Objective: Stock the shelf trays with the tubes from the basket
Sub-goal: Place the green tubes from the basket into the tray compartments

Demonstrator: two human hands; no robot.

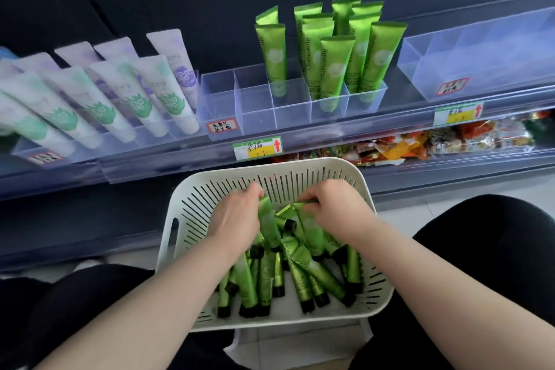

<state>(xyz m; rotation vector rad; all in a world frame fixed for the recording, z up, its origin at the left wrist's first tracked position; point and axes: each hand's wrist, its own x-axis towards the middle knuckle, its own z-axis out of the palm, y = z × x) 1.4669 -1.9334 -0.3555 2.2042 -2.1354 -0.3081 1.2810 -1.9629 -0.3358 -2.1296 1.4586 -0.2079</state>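
Observation:
A white slotted basket point(210, 189) sits in front of me, holding several green tubes point(303, 276) with black caps. My left hand point(237, 213) grips the crimped end of one green tube point(268, 228) inside the basket. My right hand point(333, 207) pinches the crimped end of another green tube point(310, 231). On the shelf above, a clear divided tray point(258, 117) holds several green tubes point(330, 69) standing cap-down in its right compartments; its left compartments hold nothing.
White and lilac tubes point(132, 96) fill the tray to the left. A clear tray point(480, 69) with nothing in it stands at the right. Price tags point(258, 148) hang on the shelf rail. Snack packets point(420, 144) lie on the lower shelf. My dark-clothed knees flank the basket.

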